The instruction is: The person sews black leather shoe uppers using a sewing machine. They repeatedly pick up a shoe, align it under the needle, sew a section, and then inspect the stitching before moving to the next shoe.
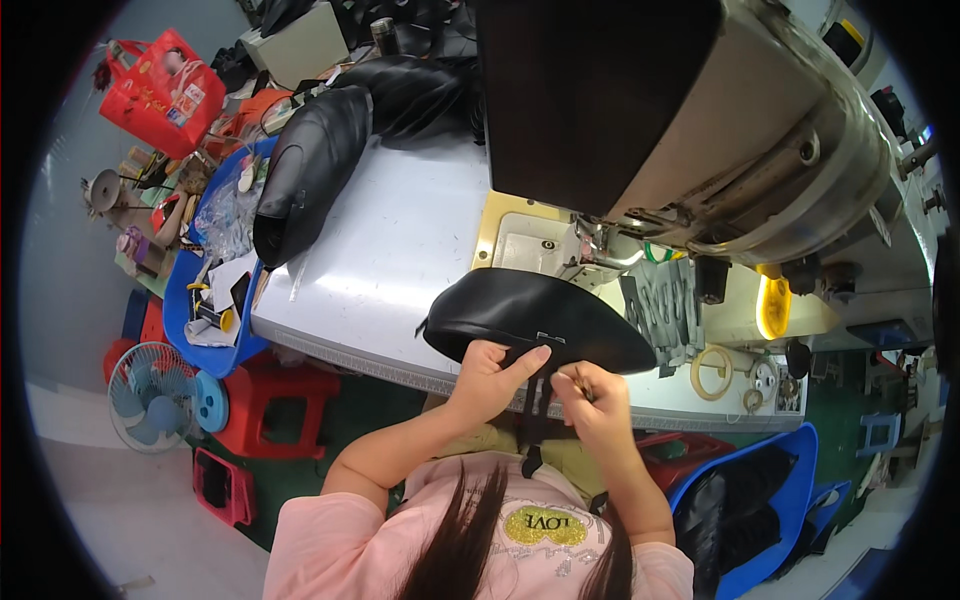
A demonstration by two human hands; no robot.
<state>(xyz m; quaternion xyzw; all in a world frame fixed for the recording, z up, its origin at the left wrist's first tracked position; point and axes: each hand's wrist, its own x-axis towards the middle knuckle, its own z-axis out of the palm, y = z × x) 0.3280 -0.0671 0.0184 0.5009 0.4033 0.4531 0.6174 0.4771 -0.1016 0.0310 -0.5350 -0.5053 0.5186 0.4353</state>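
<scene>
A curved black leather piece, perhaps part of a bag, lies at the front of the sewing table before an industrial sewing machine. My left hand is closed on its near edge, thumb on top. A black strap hangs from that edge toward my lap, between my hands. Beside the strap, my right hand is closed, with a small dark item between its fingers that I cannot make out. The machine's needle area sits just beyond the leather piece.
More black leather pieces lie at the left back. Grey strips hang or lie right of the needle area, near a tape roll. Blue bins stand left and lower right. A red stool and a fan are on the left.
</scene>
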